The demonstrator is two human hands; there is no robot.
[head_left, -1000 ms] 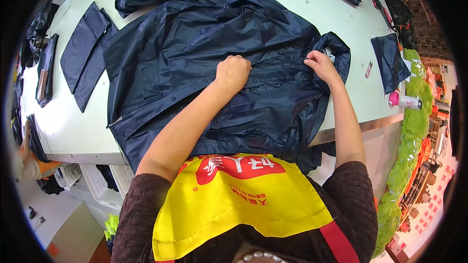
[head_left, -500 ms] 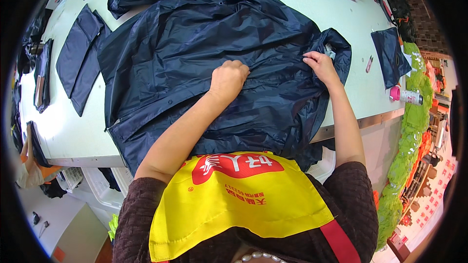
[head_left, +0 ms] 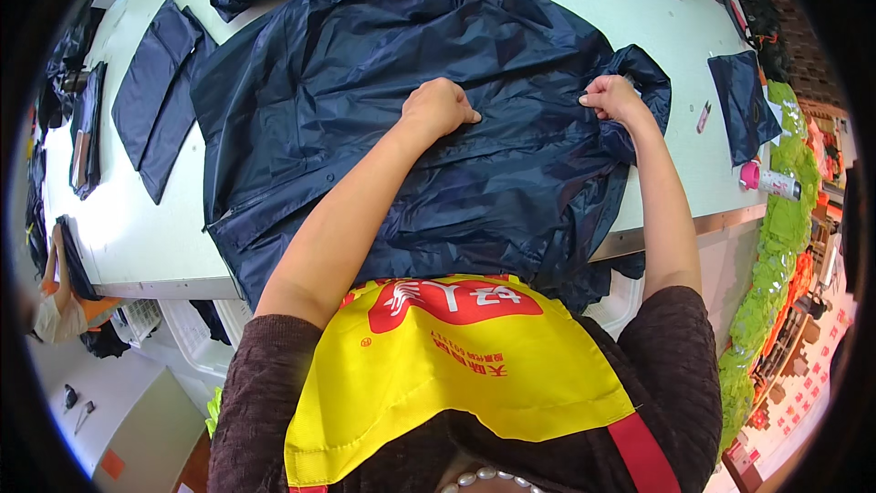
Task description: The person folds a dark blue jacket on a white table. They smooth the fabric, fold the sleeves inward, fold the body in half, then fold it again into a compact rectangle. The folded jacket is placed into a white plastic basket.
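Fingers of the left hand [head_left: 440, 110] curl inward over the navy garment [head_left: 365, 64], the thumb tip showing at their right; whether they pinch cloth or merely press on it, I cannot tell. On the right hand [head_left: 620, 100], thumb and fingertips are pressed together, seemingly on a small fold of the same garment, just beside the bunched part to their right. The garment lies beneath both hands, wrinkled between them, spreading well left of the left fingers and running back toward the yellow apron [head_left: 447, 338].

The likeliest trouble, I judge, is slipping: the fabric looks slick, and so small a pinch could let the fold go under a pull. Uneven tension between the two sets of fingers could set the creases askew. Nearest the body, cloth reaches the edge of the white table [head_left: 680, 160], so its weight could drag the rest backward. Beyond the right fingers lies a small pink tool [head_left: 703, 117]; a wide sweep that way could knock it.
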